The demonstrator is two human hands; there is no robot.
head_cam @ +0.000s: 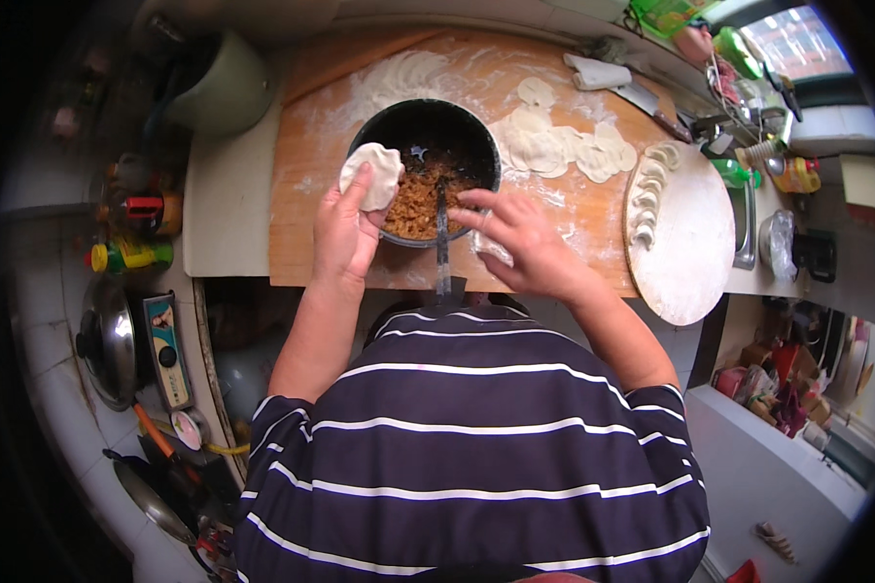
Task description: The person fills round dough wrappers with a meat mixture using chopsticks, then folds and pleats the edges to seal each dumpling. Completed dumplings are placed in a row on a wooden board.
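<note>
My left hand (346, 229) holds a round dough wrapper (372, 175) over the left rim of a dark pot (424, 116). The thumb lies across the wrapper's face. Brown minced filling (412, 208) covers the pot's lower part. A dark, flat utensil (442, 240) stands in the filling, its handle leaning over the near rim. My right hand (521, 237) hovers at the pot's right side, fingers apart, fingertips close to the utensil; whether they touch it I cannot tell. Beneath that hand a white floury piece (492, 244) shows, partly hidden.
Flat wrappers (547, 149) overlap on the floured wooden board (313, 240). A round tray (689, 240) at right bears several folded dumplings (649, 197). A cleaver (645, 98) and white cloth (596, 73) lie behind. A grey-green bucket (226, 87) stands at left.
</note>
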